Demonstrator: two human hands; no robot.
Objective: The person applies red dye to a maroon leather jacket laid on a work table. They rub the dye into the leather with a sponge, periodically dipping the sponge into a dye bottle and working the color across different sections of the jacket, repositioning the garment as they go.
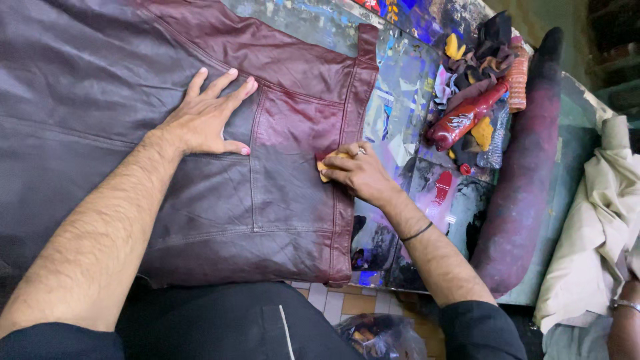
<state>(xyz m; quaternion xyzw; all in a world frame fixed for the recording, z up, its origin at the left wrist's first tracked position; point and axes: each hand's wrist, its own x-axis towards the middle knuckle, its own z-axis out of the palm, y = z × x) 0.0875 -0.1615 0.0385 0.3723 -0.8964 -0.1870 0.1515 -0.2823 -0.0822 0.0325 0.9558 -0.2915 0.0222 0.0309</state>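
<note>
On the left, the left hand [203,120] lies flat on the dark maroon leather garment [200,167], with the fingers spread apart and the palm pressing down near a seam of the stitched panel. The garment is spread over most of the table and hangs a little over its near edge. Further right, the right hand [357,172] has its fingers curled together and clamped on a small yellow-orange sponge pad [327,163], which touches the leather close to the vertical right edge of the garment. Around the pad the leather looks redder and more shiny than the dull purple area on the far left.

To do this rubbing well, I think the flat hand should keep the leather tight, so that no fold comes under the pad, and the strokes should be light and overlap, so that the colour becomes even.

The paint-stained work table [400,120] is covered with blue, white and black marks. On it, at the right, lie a red plastic bottle [463,120] and a pile of stained rags and sponges [477,60]. Beside them is a long padded roll, maroon and black [527,167], then a beige cloth [600,220]. Another person's arm [623,327] shows in the lower right corner.
</note>
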